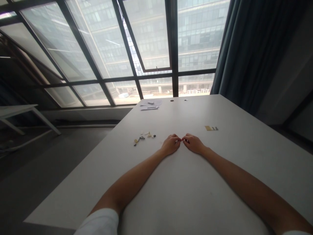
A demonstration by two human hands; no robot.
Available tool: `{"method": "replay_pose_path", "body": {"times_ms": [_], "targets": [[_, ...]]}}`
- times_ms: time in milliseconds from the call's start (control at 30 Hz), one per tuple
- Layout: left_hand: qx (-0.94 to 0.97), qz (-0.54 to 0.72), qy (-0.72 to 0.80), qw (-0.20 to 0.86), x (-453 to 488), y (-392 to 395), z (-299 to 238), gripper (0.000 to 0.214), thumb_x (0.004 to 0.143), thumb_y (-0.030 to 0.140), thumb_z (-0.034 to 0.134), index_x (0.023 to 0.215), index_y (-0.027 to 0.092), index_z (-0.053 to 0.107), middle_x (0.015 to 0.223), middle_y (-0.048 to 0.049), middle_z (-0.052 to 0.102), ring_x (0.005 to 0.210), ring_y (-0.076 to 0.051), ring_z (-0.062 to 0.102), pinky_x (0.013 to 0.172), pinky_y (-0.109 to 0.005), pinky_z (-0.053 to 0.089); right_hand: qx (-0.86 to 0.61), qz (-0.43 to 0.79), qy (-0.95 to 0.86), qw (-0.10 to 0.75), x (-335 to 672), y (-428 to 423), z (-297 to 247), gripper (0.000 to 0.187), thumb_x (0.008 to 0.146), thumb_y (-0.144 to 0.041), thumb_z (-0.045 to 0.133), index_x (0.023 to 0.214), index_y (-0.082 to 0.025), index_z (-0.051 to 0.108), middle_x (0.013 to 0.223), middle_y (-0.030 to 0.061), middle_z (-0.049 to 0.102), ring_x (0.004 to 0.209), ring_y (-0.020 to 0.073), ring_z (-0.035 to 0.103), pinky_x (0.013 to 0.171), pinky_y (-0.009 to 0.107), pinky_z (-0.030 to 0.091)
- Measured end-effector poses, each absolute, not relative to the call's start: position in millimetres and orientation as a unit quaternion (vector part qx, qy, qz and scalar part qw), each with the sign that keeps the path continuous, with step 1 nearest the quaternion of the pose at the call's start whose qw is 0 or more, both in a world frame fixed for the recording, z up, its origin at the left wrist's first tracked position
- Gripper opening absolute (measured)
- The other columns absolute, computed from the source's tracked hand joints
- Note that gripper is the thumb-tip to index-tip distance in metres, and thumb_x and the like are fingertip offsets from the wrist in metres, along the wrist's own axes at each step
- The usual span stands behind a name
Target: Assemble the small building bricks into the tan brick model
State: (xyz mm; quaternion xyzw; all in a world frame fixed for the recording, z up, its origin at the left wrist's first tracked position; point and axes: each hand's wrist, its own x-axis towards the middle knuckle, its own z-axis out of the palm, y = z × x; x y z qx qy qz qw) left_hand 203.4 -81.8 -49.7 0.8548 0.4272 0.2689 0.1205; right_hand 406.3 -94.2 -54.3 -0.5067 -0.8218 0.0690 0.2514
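Over the middle of the white table [193,182], my left hand [171,144] and my right hand [193,143] meet almost fingertip to fingertip. The fingers of both are curled into a pinch. Whatever lies between them is too small or too hidden to make out. Left of my left hand is a loose scatter of small tan, grey and black pieces [142,138]. Beyond my right hand, to the right, a flat tan piece [207,128] lies in line with a few small grey pieces [215,128].
Papers [149,107] with a dark pen-like item lie at the table's far left corner. Near the far edge are a dark round spot [171,100] and a small dark item [186,100]. Windows stand behind, a dark curtain [234,55] at right, another table [17,110] at left.
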Motion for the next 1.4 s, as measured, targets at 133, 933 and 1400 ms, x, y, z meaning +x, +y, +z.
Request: {"method": "replay_pose_path", "body": {"times_ms": [133,933,1400], "targets": [[0.856,0.270,0.424,0.120,204,-82,-51,0.026,0.090,0.023,0.057,0.106,0.025,0.077,0.106,-0.0063,0.068,0.104,-0.021,0.062,0.098,-0.032,0.050,-0.503,0.073,-0.823,0.253,407,-94,-55,0.021,0.097,-0.023,0.056,0.107,-0.023,0.075,0.098,0.0034,0.065,0.085,0.0153,0.061,0.078,0.024,0.043],[0.809,0.271,0.515,0.085,89,-32,67,0.028,0.088,0.039,0.063,0.104,0.018,0.076,0.094,-0.0040,0.076,0.081,-0.017,0.068,0.077,-0.027,0.052,-0.502,0.085,-0.820,0.262,407,-93,-59,0.019,0.095,-0.021,0.055,0.099,-0.021,0.074,0.097,0.0034,0.066,0.081,0.0145,0.061,0.076,0.024,0.043],[0.749,0.067,0.655,0.070,48,-7,37,0.023,0.068,0.027,0.079,0.090,0.022,0.078,0.089,-0.0031,0.074,0.082,-0.018,0.067,0.071,-0.023,0.051,-0.500,0.085,-0.821,0.261,409,-93,-59,0.020,0.095,-0.021,0.056,0.101,-0.021,0.074,0.097,0.0038,0.066,0.081,0.0147,0.062,0.077,0.024,0.044]]}}
